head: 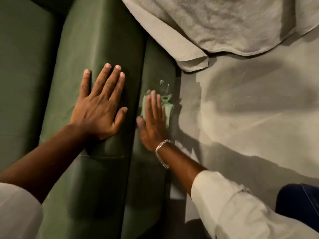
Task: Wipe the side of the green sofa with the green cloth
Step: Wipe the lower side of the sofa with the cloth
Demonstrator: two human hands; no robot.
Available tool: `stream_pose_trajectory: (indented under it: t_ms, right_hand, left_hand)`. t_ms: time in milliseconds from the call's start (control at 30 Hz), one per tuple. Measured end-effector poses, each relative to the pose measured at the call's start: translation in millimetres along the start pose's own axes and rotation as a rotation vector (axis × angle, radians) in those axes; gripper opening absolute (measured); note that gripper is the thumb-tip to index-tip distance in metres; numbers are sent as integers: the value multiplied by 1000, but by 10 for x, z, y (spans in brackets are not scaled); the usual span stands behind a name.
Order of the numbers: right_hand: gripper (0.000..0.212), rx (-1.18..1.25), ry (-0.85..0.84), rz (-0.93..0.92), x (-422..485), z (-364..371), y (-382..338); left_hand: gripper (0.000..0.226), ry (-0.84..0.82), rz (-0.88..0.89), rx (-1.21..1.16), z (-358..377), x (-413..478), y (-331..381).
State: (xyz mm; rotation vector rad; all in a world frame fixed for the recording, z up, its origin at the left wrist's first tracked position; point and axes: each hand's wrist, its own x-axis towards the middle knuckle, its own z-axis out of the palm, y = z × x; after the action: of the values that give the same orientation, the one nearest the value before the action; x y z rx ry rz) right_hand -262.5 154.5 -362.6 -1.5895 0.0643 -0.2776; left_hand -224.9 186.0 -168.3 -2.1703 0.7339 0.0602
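The dark green sofa [96, 42] fills the left half of the view, its rounded armrest running up the middle. My left hand [100, 104] lies flat with fingers spread on top of the armrest, holding nothing. My right hand [153, 121], with a silver bracelet at the wrist, presses the light green cloth [168, 109] flat against the sofa's outer side panel [155, 62]. The cloth is crumpled and partly hidden under my palm. A few wet drops glint on the side panel just above the cloth.
A grey floor [250, 118] lies to the right of the sofa. A beige rug or cloth [215, 23] with a folded corner lies at the top right, close to the sofa's side. A dark blue trouser leg [300, 199] shows at the lower right.
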Motion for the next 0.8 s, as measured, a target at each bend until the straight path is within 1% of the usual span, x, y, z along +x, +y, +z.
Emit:
stream_pose_trajectory:
  t_ms: [67, 100, 133, 233, 300, 333, 400, 433, 467, 567, 667, 700, 733, 800]
  right_hand:
    - [67, 28, 37, 125, 281, -91, 177]
    - [67, 26, 33, 152, 250, -103, 255]
    - [68, 4, 17, 141, 153, -102, 292]
    - [69, -7, -60, -19, -102, -58, 244]
    - [69, -30, -41, -94, 179, -69, 260]
    - [69, -52, -23, -82, 415, -98, 269]
    - [70, -28, 33, 47, 767, -173, 372]
    - [70, -13, 50, 101, 775, -177, 399]
    - [70, -16, 45, 114, 693, -158, 396]
    - [69, -12, -10, -6, 277, -94, 266]
    - [68, -78, 13, -114, 631, -115, 275]
    - [68, -97, 27, -107, 834, -136, 310]
    - [67, -83, 42, -58, 1021, -174, 371]
    - [68, -16, 71, 107, 1245, -242, 536]
  left_hand:
    - [83, 9, 13, 0, -23, 58, -11]
    - [83, 12, 15, 0, -36, 85, -14]
    - [82, 19, 11, -2, -42, 117, -18]
    - [82, 31, 21, 4, -34, 189, -34]
    - [82, 45, 34, 7, -13, 196, -74]
    - [81, 57, 35, 4, -18, 219, -98]
    - [81, 54, 60, 1, -47, 308, -130]
    - [81, 48, 71, -2, -65, 358, -150]
    - [81, 47, 75, -8, -76, 404, -162]
    - [82, 53, 84, 1, -58, 461, -154]
    - [83, 72, 82, 15, -33, 459, -139]
    - [84, 79, 80, 14, -30, 468, -139]
    - [84, 88, 80, 14, -33, 482, -136]
    - [84, 105, 77, 10, -32, 501, -132]
